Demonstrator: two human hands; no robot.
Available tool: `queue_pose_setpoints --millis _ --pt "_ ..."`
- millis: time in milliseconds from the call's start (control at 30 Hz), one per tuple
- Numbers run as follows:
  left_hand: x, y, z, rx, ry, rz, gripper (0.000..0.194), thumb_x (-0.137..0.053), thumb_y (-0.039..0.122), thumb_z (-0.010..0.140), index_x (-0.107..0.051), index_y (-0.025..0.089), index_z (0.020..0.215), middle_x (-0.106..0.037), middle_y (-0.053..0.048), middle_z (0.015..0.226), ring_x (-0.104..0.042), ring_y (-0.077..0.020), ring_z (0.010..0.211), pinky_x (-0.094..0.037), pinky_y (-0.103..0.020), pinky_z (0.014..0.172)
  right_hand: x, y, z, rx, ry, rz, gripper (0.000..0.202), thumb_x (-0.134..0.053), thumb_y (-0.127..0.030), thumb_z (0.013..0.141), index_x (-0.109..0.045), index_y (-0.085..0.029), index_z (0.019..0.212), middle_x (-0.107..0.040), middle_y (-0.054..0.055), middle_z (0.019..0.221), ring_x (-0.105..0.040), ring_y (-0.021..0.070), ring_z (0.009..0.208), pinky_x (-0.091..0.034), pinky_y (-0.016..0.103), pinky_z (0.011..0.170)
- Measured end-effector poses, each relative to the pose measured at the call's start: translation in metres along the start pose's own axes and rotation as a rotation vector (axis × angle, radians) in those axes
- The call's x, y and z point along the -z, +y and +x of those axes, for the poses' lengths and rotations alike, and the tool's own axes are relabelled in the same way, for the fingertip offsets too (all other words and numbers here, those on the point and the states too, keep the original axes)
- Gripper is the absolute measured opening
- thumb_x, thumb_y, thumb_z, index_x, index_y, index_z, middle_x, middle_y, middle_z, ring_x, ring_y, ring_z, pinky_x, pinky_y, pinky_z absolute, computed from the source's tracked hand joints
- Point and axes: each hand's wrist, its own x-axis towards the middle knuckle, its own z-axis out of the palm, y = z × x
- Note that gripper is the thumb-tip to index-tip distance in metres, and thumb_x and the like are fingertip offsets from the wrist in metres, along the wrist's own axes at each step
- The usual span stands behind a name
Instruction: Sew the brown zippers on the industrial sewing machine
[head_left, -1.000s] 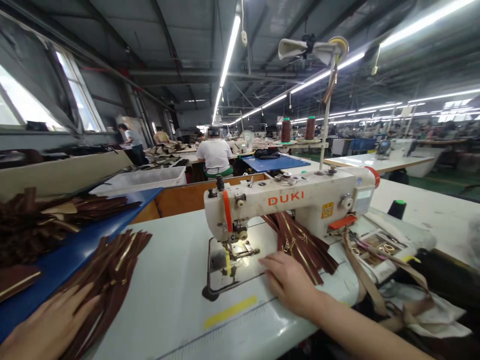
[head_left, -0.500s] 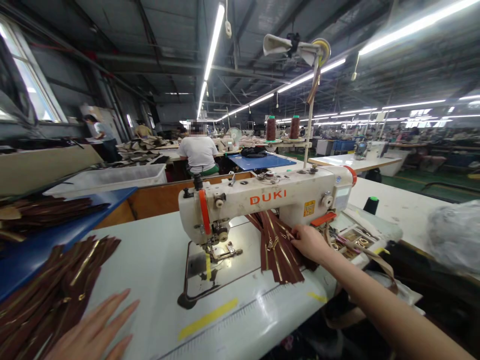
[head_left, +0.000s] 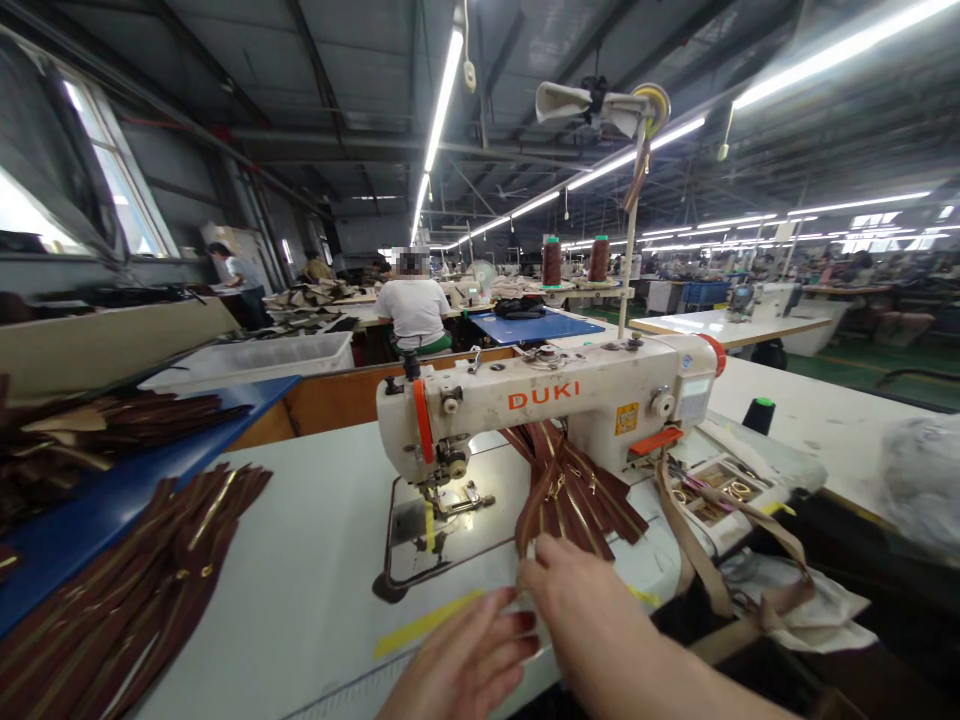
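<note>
A fan of brown zipper strips [head_left: 581,490] with gold teeth and pulls lies under the arm of the white sewing machine [head_left: 495,400]. My right hand [head_left: 577,590] is closed at the near left end of these strips, pinching the end of one. Close beside it, my left hand [head_left: 472,655] has its fingers apart and slightly curved, its fingertips near the right hand's; nothing shows in it. At the left, a long bundle of brown zipper strips [head_left: 142,590] lies on the pale table [head_left: 300,560].
A blue board [head_left: 262,410] with more brown strips is at the far left. Right of the machine stand a tray of metal rings [head_left: 720,492] and a black thread cone [head_left: 759,415]. A person in a white shirt [head_left: 412,310] sits beyond.
My right hand has moved left and nearer, onto a strip end. My left hand has moved right from beside the bundle to meet it. The strips are spread wider, and the view has shifted slightly.
</note>
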Motion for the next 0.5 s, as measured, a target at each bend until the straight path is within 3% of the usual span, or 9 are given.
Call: queue_pose_setpoints --millis 67,133,200,333,400,500 --pt "-0.027 0.003 0.006 0.088 0.004 -0.229 0.039 -0.059 0.046 0.08 -0.064 0.014 0.103 -0.071 -0.012 0.101 -0.065 -0.0271 0.101 -0.051 -0.038 0.089 -0.01 -0.017 -0.006 0.09 0.007 0.01 0.016 -0.056 -0.01 0.08 -0.066 -0.013 0.093 -0.066 0.01 0.086 -0.063 0.024 0.074 -0.049 0.031 0.057" --pt "-0.038 0.007 0.007 0.154 0.043 -0.344 0.03 -0.059 0.038 0.082 -0.064 0.013 0.099 -0.072 -0.011 0.095 -0.067 -0.026 0.096 -0.054 -0.035 0.082 -0.02 -0.024 -0.011 0.159 0.057 0.065 0.019 -0.057 -0.015 0.082 -0.064 -0.012 0.1 -0.067 0.01 0.091 -0.063 0.0247 0.077 -0.051 0.031 0.06" --pt "-0.034 0.008 0.005 0.18 0.109 -0.371 0.025 -0.064 0.033 0.08 -0.065 0.012 0.094 -0.072 -0.009 0.084 -0.069 -0.0246 0.087 -0.055 -0.03 0.075 -0.026 -0.024 -0.016 0.244 0.081 0.182 0.022 -0.058 -0.018 0.083 -0.063 -0.014 0.104 -0.068 0.01 0.097 -0.063 0.0244 0.084 -0.051 0.03 0.068" --pt "-0.005 0.004 -0.006 0.149 0.225 -0.318 0.022 -0.074 0.024 0.072 -0.065 0.01 0.086 -0.069 -0.006 0.068 -0.069 -0.0187 0.067 -0.053 -0.022 0.062 -0.022 -0.014 -0.024 0.434 -0.007 0.651 0.022 -0.058 -0.027 0.084 -0.065 -0.021 0.104 -0.07 0.004 0.098 -0.062 0.0181 0.089 -0.047 0.025 0.081" --pt "0.004 0.002 -0.015 0.144 0.221 -0.305 0.024 -0.075 0.027 0.071 -0.065 0.012 0.087 -0.067 -0.003 0.064 -0.066 -0.0153 0.057 -0.05 -0.02 0.054 -0.019 -0.007 -0.024 0.277 -0.001 0.886 0.017 -0.057 -0.029 0.084 -0.068 -0.019 0.092 -0.07 0.003 0.089 -0.062 0.0164 0.084 -0.047 0.024 0.077" --pt "0.005 0.001 -0.027 0.162 0.158 -0.288 0.025 -0.073 0.034 0.075 -0.064 0.014 0.086 -0.065 -0.001 0.061 -0.061 -0.0126 0.05 -0.046 -0.02 0.048 -0.027 -0.003 -0.018 -0.129 -0.018 1.167 0.019 -0.055 -0.032 0.081 -0.064 -0.015 0.081 -0.063 0.002 0.07 -0.059 0.0152 0.068 -0.045 0.025 0.063"
